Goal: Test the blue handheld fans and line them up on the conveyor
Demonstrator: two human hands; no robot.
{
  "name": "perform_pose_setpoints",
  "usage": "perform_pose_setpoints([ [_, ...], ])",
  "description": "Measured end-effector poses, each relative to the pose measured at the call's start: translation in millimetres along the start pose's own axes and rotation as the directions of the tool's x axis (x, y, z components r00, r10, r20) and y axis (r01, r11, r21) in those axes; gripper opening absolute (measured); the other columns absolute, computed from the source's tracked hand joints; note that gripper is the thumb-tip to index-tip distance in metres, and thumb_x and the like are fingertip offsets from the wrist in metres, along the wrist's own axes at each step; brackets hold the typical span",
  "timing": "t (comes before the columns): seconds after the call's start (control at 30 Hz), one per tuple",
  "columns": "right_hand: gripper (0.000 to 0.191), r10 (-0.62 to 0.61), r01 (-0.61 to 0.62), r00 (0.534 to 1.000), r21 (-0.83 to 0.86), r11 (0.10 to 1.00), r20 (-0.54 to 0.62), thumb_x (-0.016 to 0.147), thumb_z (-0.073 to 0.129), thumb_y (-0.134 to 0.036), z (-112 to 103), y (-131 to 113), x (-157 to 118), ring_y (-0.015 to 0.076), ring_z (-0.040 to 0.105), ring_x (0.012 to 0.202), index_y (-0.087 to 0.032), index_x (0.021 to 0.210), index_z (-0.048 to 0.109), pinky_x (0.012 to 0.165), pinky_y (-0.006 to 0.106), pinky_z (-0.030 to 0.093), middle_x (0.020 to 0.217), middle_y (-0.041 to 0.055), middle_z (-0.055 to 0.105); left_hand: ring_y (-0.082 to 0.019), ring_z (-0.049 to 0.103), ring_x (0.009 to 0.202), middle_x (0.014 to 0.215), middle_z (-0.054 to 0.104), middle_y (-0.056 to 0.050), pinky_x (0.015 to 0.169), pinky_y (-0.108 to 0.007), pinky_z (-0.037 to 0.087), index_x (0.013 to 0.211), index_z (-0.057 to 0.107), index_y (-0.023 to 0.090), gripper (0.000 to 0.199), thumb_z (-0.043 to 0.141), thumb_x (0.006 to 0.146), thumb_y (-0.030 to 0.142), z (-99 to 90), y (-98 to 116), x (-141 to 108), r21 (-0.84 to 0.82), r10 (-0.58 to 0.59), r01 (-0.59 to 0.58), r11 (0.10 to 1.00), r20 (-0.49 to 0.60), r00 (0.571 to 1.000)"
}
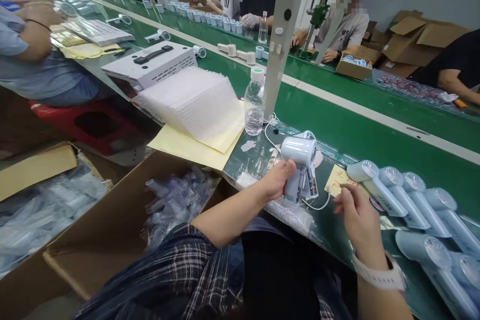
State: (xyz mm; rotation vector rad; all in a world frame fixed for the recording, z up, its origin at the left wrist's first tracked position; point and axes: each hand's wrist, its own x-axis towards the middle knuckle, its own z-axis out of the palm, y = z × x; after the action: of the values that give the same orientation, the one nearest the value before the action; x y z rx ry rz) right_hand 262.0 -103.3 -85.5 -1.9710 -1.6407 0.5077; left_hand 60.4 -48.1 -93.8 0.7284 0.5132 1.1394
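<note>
Upright on the green bench, a handheld fan [300, 167] is clamped by left hand [276, 180] fingers around its handle. Right hand [356, 215], at four o'clock from it, hovers with fingers loosely curled, empty, beside a row of fans [405, 195].

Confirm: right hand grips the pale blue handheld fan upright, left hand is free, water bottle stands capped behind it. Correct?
Hands are swapped. The head view shows the left hand gripping the pale blue handheld fan upright; the right hand is free. The water bottle stands capped behind it.

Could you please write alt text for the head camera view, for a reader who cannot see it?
The left hand holds a pale blue handheld fan upright over a green table, while the right hand hovers open beside it. More fans lie at right; a water bottle stands behind.
</note>
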Motion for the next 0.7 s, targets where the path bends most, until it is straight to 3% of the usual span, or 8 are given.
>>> perform_pose_setpoints([
  [0.1, 0.027, 0.035, -0.041, 0.998, -0.123, 0.992, -0.054, 0.092, 0.054, -0.05, 3.4, 11.5, 19.7, 0.0321, 0.062, 0.084, -0.024, 0.086, 0.055, 0.079, 0.047, 0.051, 0.088, 0.0136, 0.064, -0.039, 0.078, 0.116, 0.101, 0.083, -0.016, 0.102, -0.047, 0.063, 0.104, 0.077, 0.013, 0.104, 0.085, 0.044, 0.098, -1.9, 11.6, -1.6, -0.018, 0.061, -0.061, 0.998, -0.027, 0.998],
  [0.23, 0.02, -0.076, 0.079, 0.997, -0.084, 0.993, 0.032, 0.085, 0.053, -0.043, 13.9, 2.7, 23.0, 0.0344, 0.063, 0.094, -0.028, 0.079, 0.041, 0.087, 0.049, 0.05, 0.09, 0.0136, 0.061, -0.042, 0.073, 0.128, 0.111, 0.082, -0.018, 0.107, -0.048, 0.061, 0.094, 0.076, 0.015, 0.1, 0.081, 0.044, 0.101, 1.3, 26.6, -4.8, -0.078, 0.082, -0.084, 0.993, -0.029, 0.996],
  [0.37, 0.033, -0.118, 0.097, 0.973, 0.117, 0.988, 0.196, 0.089, 0.053, -0.058, 9.6, -13.5, -3.2, 0.0309, 0.07, 0.085, -0.026, 0.088, 0.055, 0.082, 0.045, 0.057, 0.085, 0.0116, 0.069, -0.041, 0.073, 0.126, 0.116, 0.081, -0.018, 0.103, -0.048, 0.061, 0.084, 0.07, 0.017, 0.096, 0.084, 0.038, 0.099, 6.0, 35.6, -3.5, -0.183, 0.041, -0.034, 0.983, 0.034, 0.999],
  [0.5, 0.06, -0.165, -0.1, 0.869, 0.494, 0.863, 0.466, 0.083, 0.069, -0.078, 4.9, -35.1, -30.3, 0.0244, 0.07, 0.069, -0.021, 0.103, 0.07, 0.071, 0.036, 0.059, 0.072, 0.0056, 0.072, -0.029, 0.077, 0.097, 0.111, 0.081, -0.014, 0.087, -0.04, 0.062, 0.077, 0.066, 0.017, 0.093, 0.084, 0.037, 0.099, 13.0, 37.7, -1.6, -0.209, 0.063, -0.055, 0.976, 0.031, 0.998],
  [0.57, 0.063, -0.17, -0.122, 0.872, 0.54, 0.833, 0.459, 0.079, 0.074, -0.082, 6.2, -46.4, -35.8, 0.022, 0.067, 0.063, -0.02, 0.093, 0.076, 0.065, 0.033, 0.056, 0.065, 0.0047, 0.069, -0.025, 0.075, 0.091, 0.107, 0.08, -0.013, 0.084, -0.036, 0.061, 0.075, 0.066, 0.017, 0.092, 0.083, 0.037, 0.099, 16.2, 38.0, -2.5, -0.225, 0.067, -0.058, 0.973, 0.036, 0.997],
  [0.7, 0.066, -0.239, -0.021, 0.895, 0.571, 0.82, 0.377, 0.083, 0.071, -0.085, 13.7, -62.1, -38.7, 0.0203, 0.066, 0.064, -0.02, 0.073, 0.077, 0.064, 0.031, 0.054, 0.065, 0.0066, 0.07, -0.022, 0.074, 0.086, 0.105, 0.08, -0.012, 0.078, -0.033, 0.06, 0.07, 0.065, 0.017, 0.092, 0.082, 0.036, 0.1, 17.3, 39.7, -6.4, -0.233, 0.06, -0.047, 0.971, 0.049, 0.997],
])
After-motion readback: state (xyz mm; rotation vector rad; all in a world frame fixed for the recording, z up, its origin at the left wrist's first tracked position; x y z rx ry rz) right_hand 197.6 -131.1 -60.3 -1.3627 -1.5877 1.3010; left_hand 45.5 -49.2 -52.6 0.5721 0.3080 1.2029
